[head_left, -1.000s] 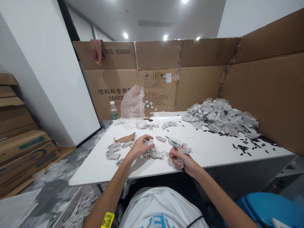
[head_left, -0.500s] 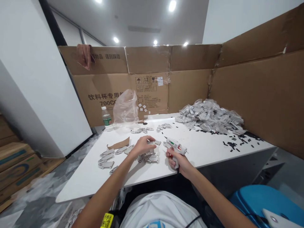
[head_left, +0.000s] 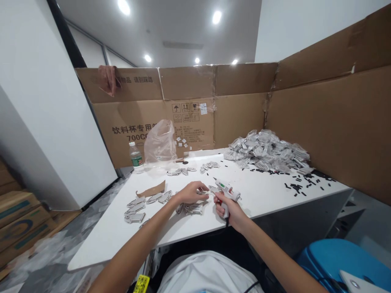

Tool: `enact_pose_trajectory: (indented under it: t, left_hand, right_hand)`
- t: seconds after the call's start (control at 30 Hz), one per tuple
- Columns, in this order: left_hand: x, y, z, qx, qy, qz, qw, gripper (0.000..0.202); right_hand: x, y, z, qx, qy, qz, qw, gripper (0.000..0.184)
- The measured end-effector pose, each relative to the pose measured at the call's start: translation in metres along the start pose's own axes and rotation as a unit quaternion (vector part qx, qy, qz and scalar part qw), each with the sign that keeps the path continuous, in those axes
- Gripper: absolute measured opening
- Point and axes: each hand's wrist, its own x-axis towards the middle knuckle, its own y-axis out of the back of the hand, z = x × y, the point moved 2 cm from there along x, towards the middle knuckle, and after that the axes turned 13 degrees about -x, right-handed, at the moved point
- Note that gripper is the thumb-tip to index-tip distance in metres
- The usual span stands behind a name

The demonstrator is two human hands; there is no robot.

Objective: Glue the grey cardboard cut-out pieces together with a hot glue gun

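Observation:
My right hand (head_left: 225, 208) is closed round the grip of a white glue gun (head_left: 226, 190), whose nozzle points left toward my other hand. My left hand (head_left: 190, 192) reaches over the white table (head_left: 259, 195) and pinches a small grey flat piece (head_left: 204, 191) just left of the nozzle. Under and beside that hand lie several more grey cut-out pieces (head_left: 192, 208), and a further row of them (head_left: 137, 205) sits to the left.
A big heap of grey pieces (head_left: 266, 151) and scattered small black bits (head_left: 297, 187) cover the table's right rear. A water bottle (head_left: 135, 154), a clear plastic bag (head_left: 160, 143) and a cardboard scrap (head_left: 151, 189) are at left. Cardboard walls (head_left: 320, 118) enclose the back and right.
My left hand has slid right and now pinches a grey piece next to the glue gun's nozzle. The right hand keeps hold of the gun. The view has shifted left.

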Motion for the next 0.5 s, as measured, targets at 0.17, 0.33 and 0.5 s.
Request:
enact_pose_trajectory:
  t: [0.17, 0.33, 0.5]
  left_hand:
    - [0.014, 0.014, -0.021, 0.079, 0.041, 0.075, 0.993, 0.035]
    - [0.017, 0.014, -0.039, 0.094, 0.063, 0.065, 0.991, 0.029]
    - [0.012, 0.011, -0.048, 0.076, 0.071, 0.089, 0.991, 0.032]
  right_hand:
    - [0.000, -0.001, 0.000, 0.005, 0.005, 0.019, 1.000, 0.056]
    - [-0.001, -0.003, -0.001, 0.005, -0.012, 0.009, 1.000, 0.054]
    - [-0.002, -0.003, -0.001, -0.018, -0.008, 0.002, 1.000, 0.053]
